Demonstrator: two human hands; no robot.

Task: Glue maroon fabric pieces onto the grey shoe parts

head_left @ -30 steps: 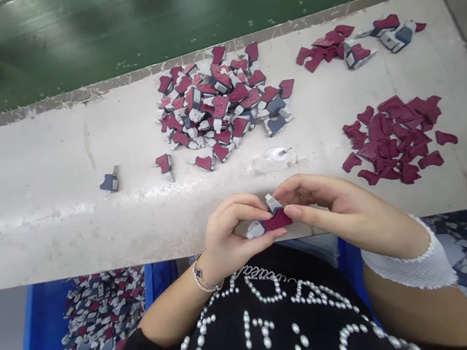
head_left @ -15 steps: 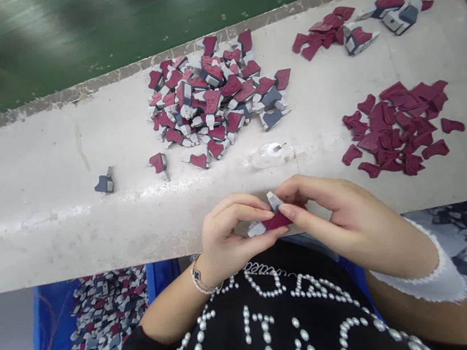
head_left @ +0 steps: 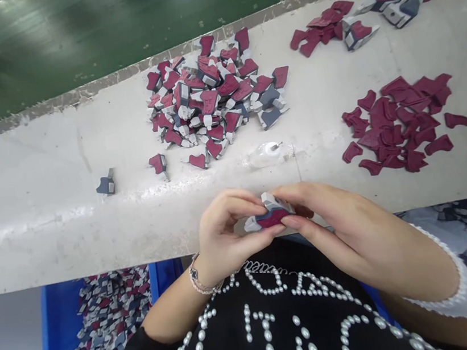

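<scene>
Left hand (head_left: 223, 231) and right hand (head_left: 343, 223) both pinch 1 small maroon-grey piece (head_left: 270, 216): likely light, stiff; grip its edges.

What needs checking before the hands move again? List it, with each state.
1. Left hand pinching the small grey and maroon piece: ok.
2. Right hand also on that piece: ok.
3. Maroon part seated flush on the grey part: cannot tell, fingers cover it.
4. Loose maroon cutouts lying on the table at right: ok.
5. Mixed pile away from the table's near edge: ok.
6. Clear small bottle upright: not ok, it lies on its side.
</scene>
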